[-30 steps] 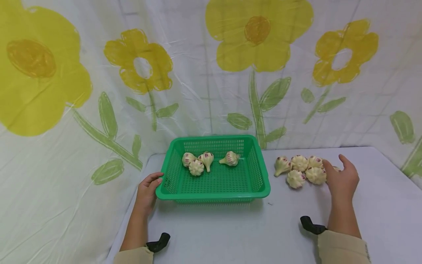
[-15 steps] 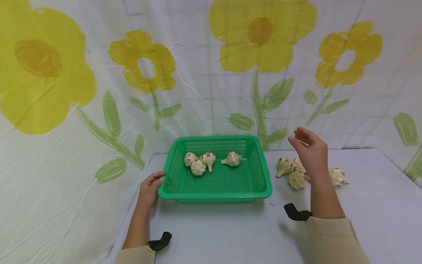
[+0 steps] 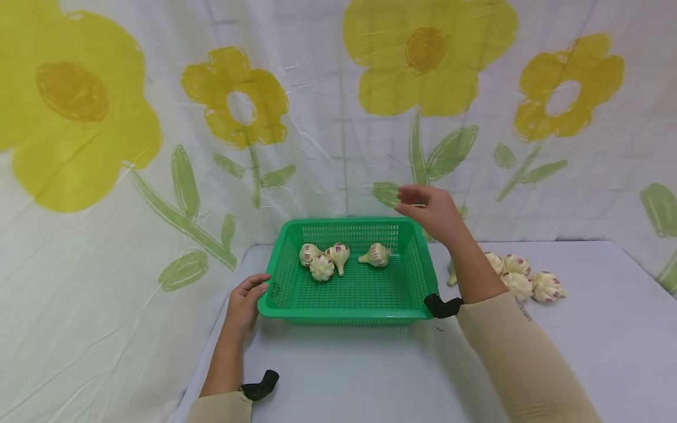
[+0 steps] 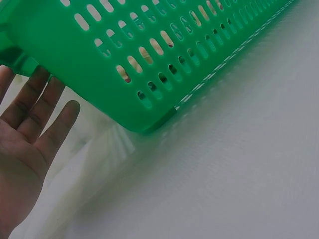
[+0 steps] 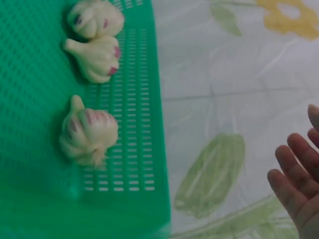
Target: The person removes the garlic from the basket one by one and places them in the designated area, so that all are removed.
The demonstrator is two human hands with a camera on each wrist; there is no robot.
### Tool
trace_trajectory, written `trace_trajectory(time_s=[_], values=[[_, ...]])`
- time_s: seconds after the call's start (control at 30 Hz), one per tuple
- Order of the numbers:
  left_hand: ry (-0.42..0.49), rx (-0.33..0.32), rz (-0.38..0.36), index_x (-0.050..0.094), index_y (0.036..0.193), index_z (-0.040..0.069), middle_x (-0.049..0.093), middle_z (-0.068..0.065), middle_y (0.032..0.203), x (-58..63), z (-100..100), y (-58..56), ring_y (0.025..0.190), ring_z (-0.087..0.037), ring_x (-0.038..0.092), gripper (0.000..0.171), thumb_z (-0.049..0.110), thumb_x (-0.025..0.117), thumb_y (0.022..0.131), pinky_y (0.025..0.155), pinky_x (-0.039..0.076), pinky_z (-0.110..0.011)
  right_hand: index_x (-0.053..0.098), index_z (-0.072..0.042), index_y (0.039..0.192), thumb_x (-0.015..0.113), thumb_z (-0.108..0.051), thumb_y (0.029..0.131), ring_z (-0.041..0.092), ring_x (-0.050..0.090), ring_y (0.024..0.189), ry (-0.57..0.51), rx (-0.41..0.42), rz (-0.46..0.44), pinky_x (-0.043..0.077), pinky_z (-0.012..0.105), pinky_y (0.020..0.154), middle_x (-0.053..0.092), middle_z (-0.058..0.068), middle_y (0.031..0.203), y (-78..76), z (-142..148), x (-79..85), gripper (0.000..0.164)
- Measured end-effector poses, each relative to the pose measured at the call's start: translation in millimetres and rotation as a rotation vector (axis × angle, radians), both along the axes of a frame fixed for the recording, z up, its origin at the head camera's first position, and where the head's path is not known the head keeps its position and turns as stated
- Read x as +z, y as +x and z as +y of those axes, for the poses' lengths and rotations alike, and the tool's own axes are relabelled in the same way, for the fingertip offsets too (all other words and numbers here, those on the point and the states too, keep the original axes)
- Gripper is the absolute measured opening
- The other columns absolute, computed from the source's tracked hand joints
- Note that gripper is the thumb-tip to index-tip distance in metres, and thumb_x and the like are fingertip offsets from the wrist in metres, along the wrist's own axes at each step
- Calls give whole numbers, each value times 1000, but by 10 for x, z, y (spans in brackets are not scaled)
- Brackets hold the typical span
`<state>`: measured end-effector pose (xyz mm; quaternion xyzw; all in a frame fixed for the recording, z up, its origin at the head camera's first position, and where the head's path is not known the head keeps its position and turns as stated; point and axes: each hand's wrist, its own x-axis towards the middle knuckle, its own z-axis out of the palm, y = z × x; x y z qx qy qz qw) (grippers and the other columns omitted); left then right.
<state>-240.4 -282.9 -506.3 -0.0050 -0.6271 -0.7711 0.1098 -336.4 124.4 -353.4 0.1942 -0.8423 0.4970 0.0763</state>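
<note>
A green plastic basket (image 3: 349, 314) stands on the white table with several garlic bulbs (image 3: 321, 268) grouped on its left and a single garlic bulb (image 3: 376, 255) to their right. My left hand (image 3: 244, 304) is at the basket's left side. In the left wrist view, its fairly straight fingers (image 4: 35, 102) reach up to the underside of the rim. Above the basket's back right corner, my right hand (image 3: 436, 214) is raised with its fingers loosely extended. Nothing shows between the right fingers (image 5: 286, 191) in the right wrist view.
To the basket's right lies a pile of several more garlic bulbs (image 3: 517, 285), partly hidden by my right forearm. A white curtain (image 3: 317, 147) with yellow flowers hangs behind the table. Black straps (image 3: 443, 306) are on both wrists.
My right hand has lifted away from the garlic pile and moved left to above the basket's back right corner. The left hand stays at the basket; the bulbs inside look the same.
</note>
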Motion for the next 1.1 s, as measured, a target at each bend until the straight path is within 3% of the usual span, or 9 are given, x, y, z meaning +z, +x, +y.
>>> trace_trajectory(time_s=[0.17,0.43,0.7,1.1], values=[[14,-5,-7,73,94,23,69,8,89,-19,3,-8,71,-3,63,28,0,56,95,60,52,-17,56,-8,138,69,-31,93,29,55,124,51,74,-175,45,49,103,62,12,132,-228,-145,-90,51],[15,-5,-31,72,95,22,69,7,91,-47,-6,-6,70,-3,63,24,3,59,95,60,53,-17,53,-5,141,67,-26,94,35,54,125,256,130,-422,45,50,104,57,15,138,-434,-355,-293,53],[15,-11,-33,72,95,22,69,7,91,-42,-17,-16,70,-4,63,22,4,60,95,59,53,-18,54,-5,140,68,-28,92,39,47,131,485,93,-504,45,50,104,49,18,146,-483,-518,-462,55],[-6,13,-37,72,97,20,68,6,92,-15,-10,-22,71,-4,63,19,5,60,95,60,53,-18,54,-5,140,71,-24,90,39,42,136,450,45,-620,43,48,107,44,19,150,-535,-572,-683,56]])
